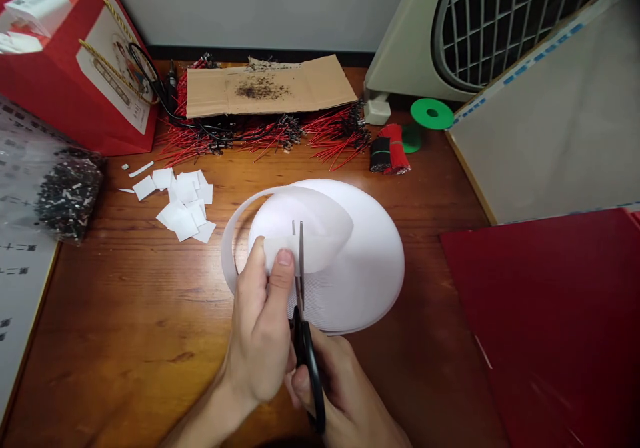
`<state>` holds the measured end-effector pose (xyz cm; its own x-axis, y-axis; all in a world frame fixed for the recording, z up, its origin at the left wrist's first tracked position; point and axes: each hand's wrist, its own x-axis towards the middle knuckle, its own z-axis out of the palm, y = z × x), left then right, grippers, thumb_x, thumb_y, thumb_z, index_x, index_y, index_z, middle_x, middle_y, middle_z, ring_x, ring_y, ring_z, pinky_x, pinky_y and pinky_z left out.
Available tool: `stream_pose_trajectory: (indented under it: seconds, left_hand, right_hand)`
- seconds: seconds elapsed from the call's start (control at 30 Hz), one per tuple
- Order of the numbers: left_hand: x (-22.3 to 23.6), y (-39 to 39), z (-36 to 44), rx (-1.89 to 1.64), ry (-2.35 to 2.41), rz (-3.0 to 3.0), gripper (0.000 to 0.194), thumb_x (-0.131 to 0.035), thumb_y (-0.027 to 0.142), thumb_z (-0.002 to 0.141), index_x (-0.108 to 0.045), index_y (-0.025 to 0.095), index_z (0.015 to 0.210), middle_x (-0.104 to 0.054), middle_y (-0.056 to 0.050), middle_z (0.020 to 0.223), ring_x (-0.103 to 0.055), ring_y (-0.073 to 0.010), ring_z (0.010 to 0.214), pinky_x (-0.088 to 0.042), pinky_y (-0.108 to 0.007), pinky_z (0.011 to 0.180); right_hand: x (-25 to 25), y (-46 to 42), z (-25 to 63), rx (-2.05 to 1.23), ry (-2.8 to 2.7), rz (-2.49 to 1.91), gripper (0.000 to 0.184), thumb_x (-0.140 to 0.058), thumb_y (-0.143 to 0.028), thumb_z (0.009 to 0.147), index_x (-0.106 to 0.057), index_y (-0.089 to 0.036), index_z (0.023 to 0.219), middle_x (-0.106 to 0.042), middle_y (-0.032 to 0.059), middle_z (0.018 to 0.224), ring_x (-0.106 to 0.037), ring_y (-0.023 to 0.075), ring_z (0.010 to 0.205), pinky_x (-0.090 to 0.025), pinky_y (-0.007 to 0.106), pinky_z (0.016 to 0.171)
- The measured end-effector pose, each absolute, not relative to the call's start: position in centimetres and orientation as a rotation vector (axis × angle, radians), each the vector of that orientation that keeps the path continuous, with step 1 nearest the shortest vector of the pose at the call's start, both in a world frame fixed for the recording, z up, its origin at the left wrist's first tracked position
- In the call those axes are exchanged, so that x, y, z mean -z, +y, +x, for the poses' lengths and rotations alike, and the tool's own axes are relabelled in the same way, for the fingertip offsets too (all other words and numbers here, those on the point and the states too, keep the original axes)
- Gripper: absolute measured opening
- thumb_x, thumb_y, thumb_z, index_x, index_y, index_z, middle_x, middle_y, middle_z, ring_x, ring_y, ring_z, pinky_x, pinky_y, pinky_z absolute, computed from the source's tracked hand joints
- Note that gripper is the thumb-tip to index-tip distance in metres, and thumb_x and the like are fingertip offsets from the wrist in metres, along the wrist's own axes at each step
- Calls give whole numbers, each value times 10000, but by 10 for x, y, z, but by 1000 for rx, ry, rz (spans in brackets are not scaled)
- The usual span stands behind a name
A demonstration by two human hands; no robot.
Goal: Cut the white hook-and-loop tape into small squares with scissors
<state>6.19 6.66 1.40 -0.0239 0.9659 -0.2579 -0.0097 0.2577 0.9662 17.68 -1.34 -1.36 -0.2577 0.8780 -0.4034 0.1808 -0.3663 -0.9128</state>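
Observation:
My left hand (pixel 263 321) pinches the end of a white strip (pixel 323 251) between thumb and fingers. The strip loops back over a large white roll (pixel 373 268) lying on the wooden table. Black-handled scissors (pixel 303 328) are in my right hand (pixel 340 381), fingers wrapped in the handles. The blades point away from me and straddle the strip just right of my left thumb. Left of the roll lies a loose pile of cut white pieces (pixel 185 198).
Behind are a cardboard sheet (pixel 300 88) on red wires (pixel 335 135), wire bundles (pixel 395 151) and a green spool (pixel 431 113). A red bag (pixel 75 68) and a plastic bag of small dark parts (pixel 70 191) stand left. A red panel (pixel 550 315) borders the right.

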Motion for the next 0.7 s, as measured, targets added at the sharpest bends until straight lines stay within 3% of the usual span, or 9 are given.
stream_pose_trajectory:
  seconds: [0.13,0.3,0.53,0.7]
  left_hand:
    - [-13,70,56,-993,1364,1102,372,-548,488,1068,-705,260,1316,-733,-51,1328,-655,-253,1218,-537,-315,902]
    - [-12,75,47,-932,1327,1215,313,-558,474,1064,-753,247,1155,-747,-29,1032,-667,-222,1012,-523,-329,924]
    - [-6,76,49,-994,1362,1215,308,-544,464,1071,-742,232,1110,-744,-41,1087,-652,-217,1002,-503,-315,916]
    - [-4,75,51,-1021,1439,1151,326,-569,498,1050,-736,230,969,-630,-9,773,-599,-205,774,-478,-308,710]
  right_hand:
    - [11,-13,177,-1716,-1268,-1439,510,-515,-712,997,-687,-231,990,-591,11,720,-583,225,697,-525,309,655]
    - [9,-10,179,-1684,-1282,-1457,497,-537,-699,989,-672,-221,969,-610,26,783,-589,228,747,-523,305,676]
    - [8,-5,180,-1765,-1320,-1515,458,-548,-668,1001,-646,-230,907,-608,11,764,-580,210,699,-506,300,667]
    - [6,0,176,-1821,-1291,-1526,427,-573,-642,1003,-637,-236,887,-625,14,768,-597,210,703,-504,299,662]
